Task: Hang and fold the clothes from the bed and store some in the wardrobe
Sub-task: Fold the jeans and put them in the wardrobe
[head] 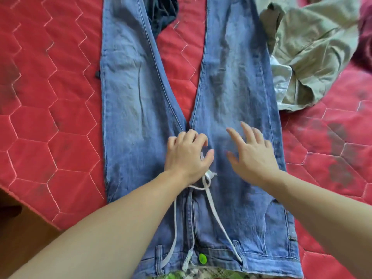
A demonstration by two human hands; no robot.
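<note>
A pair of light blue jeans lies flat on the red quilted bed, waistband toward me and legs spread away. A white drawstring trails down the fly toward a green button. My left hand presses on the crotch seam with fingers curled over the drawstring's upper end. My right hand hovers or rests flat on the right thigh of the jeans, fingers spread, holding nothing.
A crumpled olive-green garment lies at the upper right beside the jeans. A dark navy garment sits between the jeans' legs at the top. Something maroon shows at the right edge. The bed's edge and brown floor are at lower left.
</note>
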